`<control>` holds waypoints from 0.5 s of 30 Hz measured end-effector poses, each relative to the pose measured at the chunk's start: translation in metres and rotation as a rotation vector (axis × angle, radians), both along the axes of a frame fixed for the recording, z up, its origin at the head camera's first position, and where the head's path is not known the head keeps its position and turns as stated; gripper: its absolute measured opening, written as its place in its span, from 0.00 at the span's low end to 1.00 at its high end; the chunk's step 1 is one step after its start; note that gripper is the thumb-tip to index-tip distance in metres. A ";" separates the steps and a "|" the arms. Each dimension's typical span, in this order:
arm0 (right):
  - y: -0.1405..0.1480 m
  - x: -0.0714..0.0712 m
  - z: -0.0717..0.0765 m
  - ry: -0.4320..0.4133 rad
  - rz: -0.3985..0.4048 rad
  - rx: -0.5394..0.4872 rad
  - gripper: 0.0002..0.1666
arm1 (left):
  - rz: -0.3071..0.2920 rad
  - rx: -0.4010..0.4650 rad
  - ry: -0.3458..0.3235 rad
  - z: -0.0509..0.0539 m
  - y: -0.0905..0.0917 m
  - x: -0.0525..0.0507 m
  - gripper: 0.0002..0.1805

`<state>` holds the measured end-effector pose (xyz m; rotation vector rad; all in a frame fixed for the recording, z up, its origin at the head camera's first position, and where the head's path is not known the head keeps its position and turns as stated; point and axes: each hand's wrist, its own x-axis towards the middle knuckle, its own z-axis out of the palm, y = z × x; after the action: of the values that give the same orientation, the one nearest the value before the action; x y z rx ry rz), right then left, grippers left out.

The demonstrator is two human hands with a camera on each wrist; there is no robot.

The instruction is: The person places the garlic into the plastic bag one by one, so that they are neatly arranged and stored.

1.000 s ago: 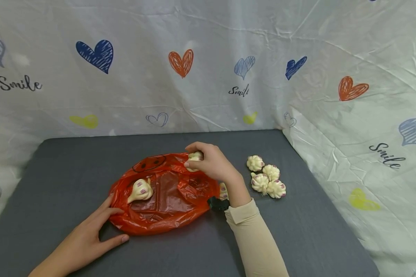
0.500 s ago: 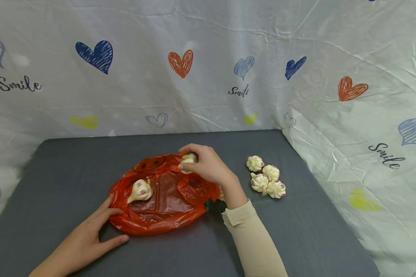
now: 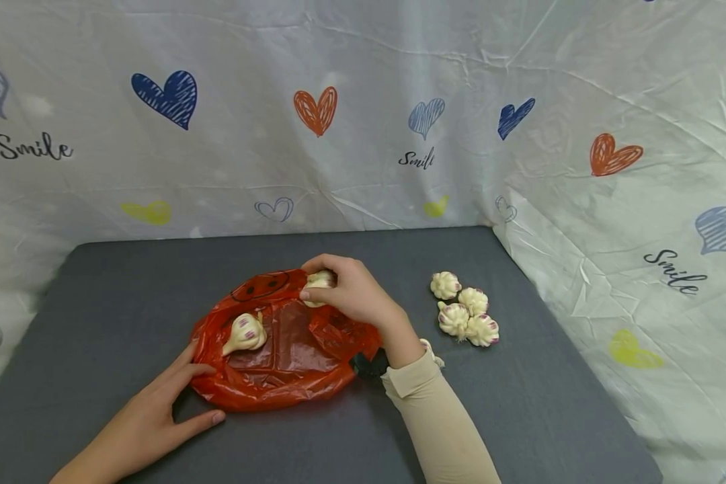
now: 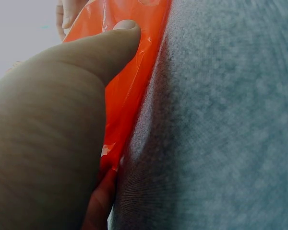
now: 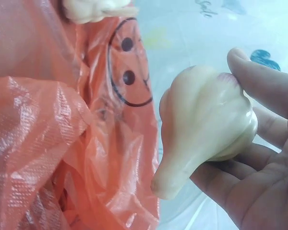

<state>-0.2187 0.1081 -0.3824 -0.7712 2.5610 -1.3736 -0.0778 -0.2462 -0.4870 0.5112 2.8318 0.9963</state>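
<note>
At 3 o'clock in the right wrist view: cream garlic bulb, purple tinge at its upper edge, held in right hand, with one digit at 2 o'clock, other fingers behind and below. Neck tilted down toward 7 o'clock. At 9 o'clock: creased red plastic bag with printed black face near 12 o'clock. At 11 o'clock: second bulb, partly out of frame. Behind: pale sheet with blurred lettering at 1 o'clock, blue-green mark at 2 o'clock.
</note>
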 end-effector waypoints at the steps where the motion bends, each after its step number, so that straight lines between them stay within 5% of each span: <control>1: -0.001 0.000 -0.001 -0.004 0.002 -0.002 0.25 | 0.002 0.000 0.000 0.000 0.000 0.000 0.37; 15: -0.013 0.004 -0.004 -0.004 0.037 -0.034 0.28 | 0.001 -0.002 0.012 -0.001 0.001 0.001 0.37</control>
<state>-0.2150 0.0946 -0.3869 -0.8166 2.5136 -1.4093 -0.0771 -0.2453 -0.4884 0.5176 2.8433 0.9942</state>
